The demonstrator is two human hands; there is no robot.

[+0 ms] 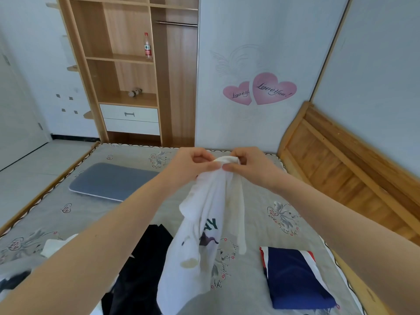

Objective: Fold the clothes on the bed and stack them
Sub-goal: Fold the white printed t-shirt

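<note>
A white T-shirt with a dark printed design hangs above the bed, held up by its top edge. My left hand and my right hand pinch that edge side by side, fingers almost touching. A black garment lies crumpled on the mattress below the shirt. A folded navy piece with red and white stripes lies flat to the right. More white and dark clothing sits at the lower left, partly hidden by my left arm.
A grey flat pillow lies at the far left of the mattress. A wooden headboard borders the right side. Beyond the bed stand an open wooden wardrobe holding a bottle, and a white door with heart stickers.
</note>
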